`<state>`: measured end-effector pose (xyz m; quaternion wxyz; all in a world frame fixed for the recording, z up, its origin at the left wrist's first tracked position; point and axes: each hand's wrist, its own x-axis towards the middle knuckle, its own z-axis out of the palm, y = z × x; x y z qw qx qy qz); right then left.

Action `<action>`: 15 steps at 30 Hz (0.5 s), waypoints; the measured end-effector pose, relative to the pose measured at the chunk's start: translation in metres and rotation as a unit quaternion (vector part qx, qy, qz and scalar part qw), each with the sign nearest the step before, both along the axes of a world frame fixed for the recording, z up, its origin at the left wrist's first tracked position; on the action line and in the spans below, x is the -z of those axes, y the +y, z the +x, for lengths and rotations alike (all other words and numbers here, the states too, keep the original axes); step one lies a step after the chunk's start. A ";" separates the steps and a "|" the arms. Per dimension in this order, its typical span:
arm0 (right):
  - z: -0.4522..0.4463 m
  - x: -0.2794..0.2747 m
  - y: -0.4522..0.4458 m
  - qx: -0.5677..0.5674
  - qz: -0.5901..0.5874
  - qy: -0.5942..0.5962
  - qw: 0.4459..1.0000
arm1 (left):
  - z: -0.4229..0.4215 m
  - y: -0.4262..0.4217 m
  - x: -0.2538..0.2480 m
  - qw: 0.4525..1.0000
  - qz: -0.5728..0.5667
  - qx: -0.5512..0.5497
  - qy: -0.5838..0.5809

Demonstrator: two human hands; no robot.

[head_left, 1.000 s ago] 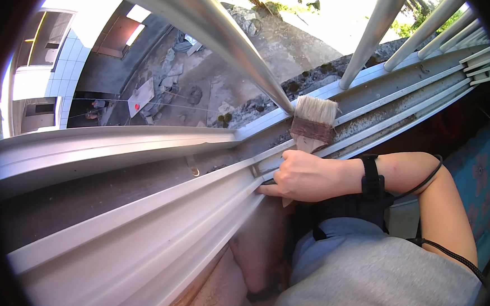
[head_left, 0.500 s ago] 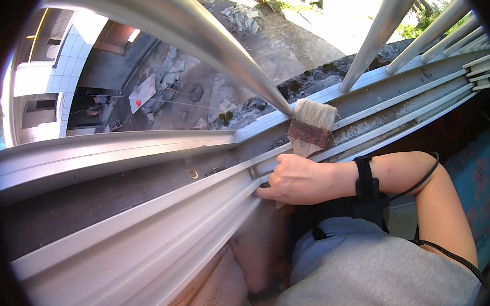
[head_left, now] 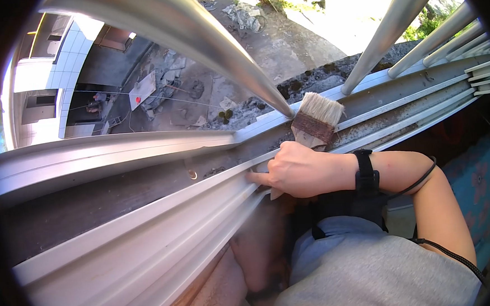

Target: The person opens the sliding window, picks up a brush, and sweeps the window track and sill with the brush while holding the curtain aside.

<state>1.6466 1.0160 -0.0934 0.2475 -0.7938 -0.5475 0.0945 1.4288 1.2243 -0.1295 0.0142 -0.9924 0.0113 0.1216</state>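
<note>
My right hand is closed around the handle of a wide paintbrush, its pale, worn bristles pointing away from me over the sliding-window track. The brush's ferrule is brown and rusty-looking. One finger reaches left against the white metal rail of the window frame, and the handle's end shows below my fist. Lower down, a hazy skin-coloured shape with a dark band looks like my left hand; its fingers cannot be made out.
Thick metal guard bars rise just beyond the track. Grit lies in the grooves, and a small hole shows in the dark channel. Far below are a rubble-strewn yard and a tiled building. A black cord runs along my arm.
The brush head has moved slightly right and tilted more to the right. My right hand has turned a little, and its extended finger has risen along the rail.
</note>
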 end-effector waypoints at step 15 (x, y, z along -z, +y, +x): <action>0.007 -0.012 -0.009 -0.001 -0.004 0.055 0.998 | -0.030 0.022 0.043 0.766 -0.549 -0.323 -0.083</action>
